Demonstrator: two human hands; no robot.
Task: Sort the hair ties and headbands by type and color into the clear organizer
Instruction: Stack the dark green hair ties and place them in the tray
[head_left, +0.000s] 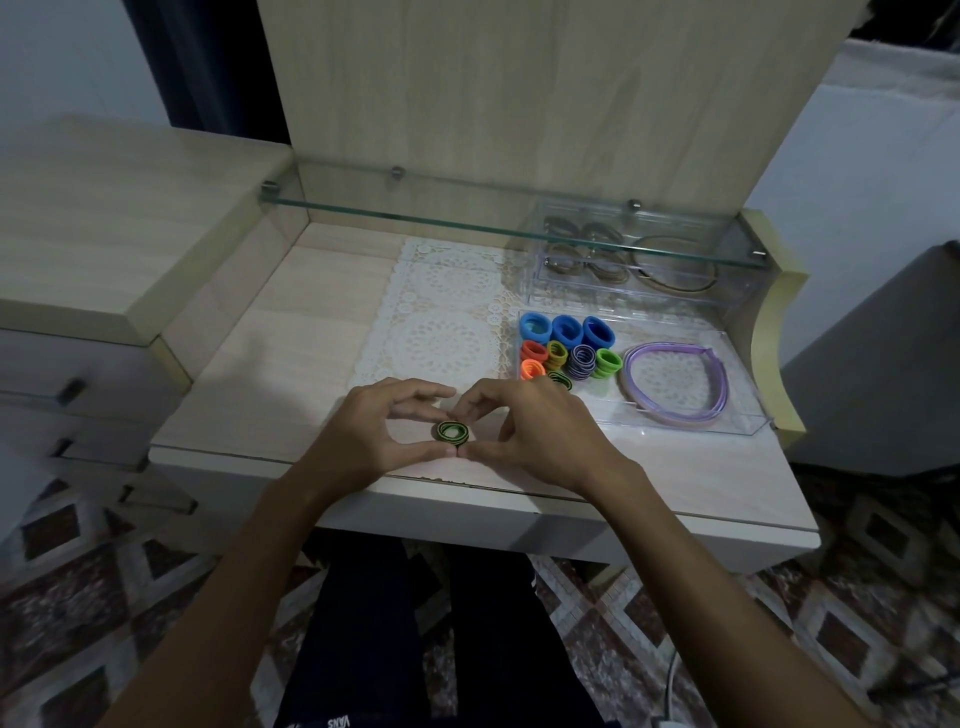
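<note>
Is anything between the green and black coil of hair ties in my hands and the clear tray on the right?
Nothing visible blocks it. The green-and-black hair tie coil sits between both hands, and only bare tabletop and the right hand separate it from the clear plastic organizer tray.

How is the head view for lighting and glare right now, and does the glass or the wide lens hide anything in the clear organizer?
Head view: dim, bluish room light, no strong glare. The wide lens bows the pale wooden desk at its edges. The glass shelf veils the organizer's rear clear tray, so its contents look washed out. The front clear tray and the green-and-black coiled hair ties between both hands are sharp.
</note>
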